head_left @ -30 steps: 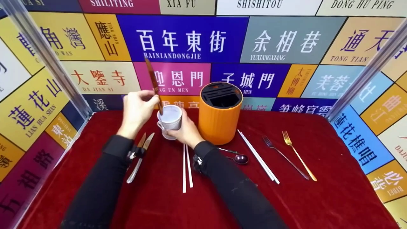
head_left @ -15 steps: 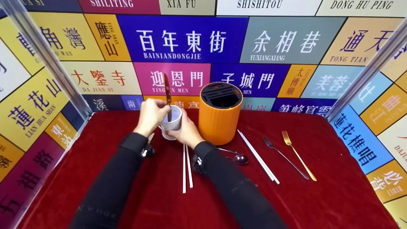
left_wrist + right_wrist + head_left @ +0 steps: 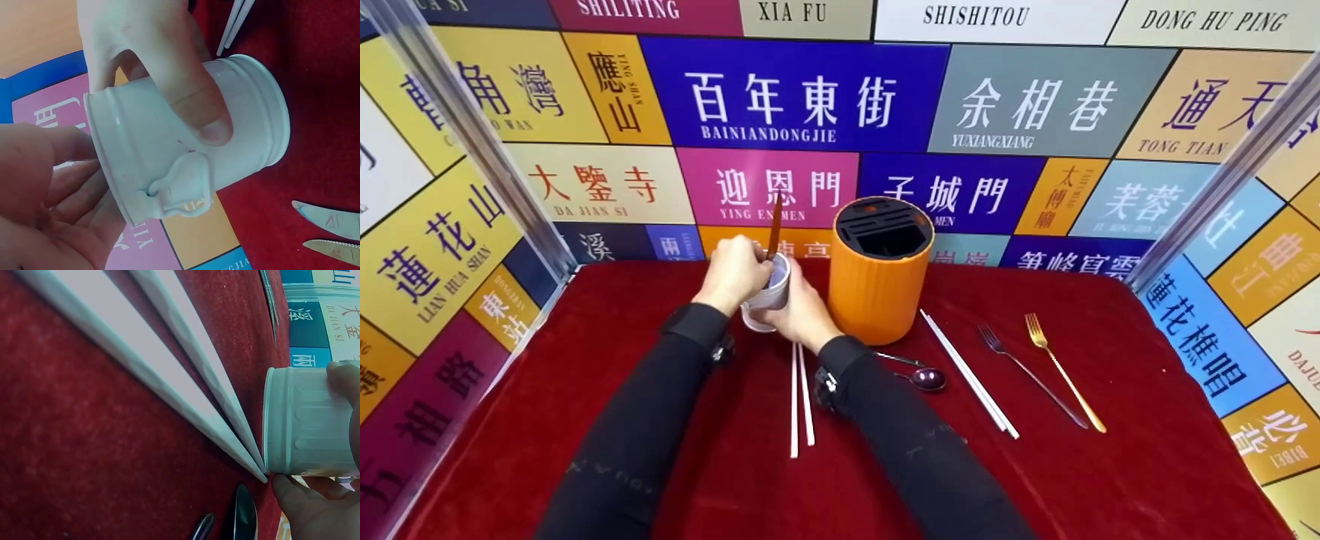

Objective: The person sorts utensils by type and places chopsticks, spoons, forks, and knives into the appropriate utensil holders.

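Note:
A copper-coloured table knife (image 3: pixel 776 225) stands in a white cup (image 3: pixel 772 295), blade upward. My left hand (image 3: pixel 739 274) is at the cup's mouth, its fingertips on the knife low down near the rim; the knife's lower end is hidden. My right hand (image 3: pixel 804 307) grips the cup from the right side. In the left wrist view, the right thumb (image 3: pixel 211 129) lies across the cup's wall above its small handle (image 3: pixel 188 188), and my left hand (image 3: pixel 50 185) reaches behind the rim. The right wrist view shows the cup's base rim (image 3: pixel 269 422) near the chopstick tips.
An orange utensil holder (image 3: pixel 877 292) with a black slotted top stands right of the cup. White chopsticks (image 3: pixel 802 397), a dark spoon (image 3: pixel 928 379), more chopsticks (image 3: pixel 967 371), a dark fork (image 3: pixel 1031 371) and a gold fork (image 3: pixel 1065 367) lie on red cloth. Two knives (image 3: pixel 332 219) lie left.
My left hand has moved right and down to the cup's mouth, and the copper knife has sunk lower into the cup. My right hand keeps its grip on the cup.

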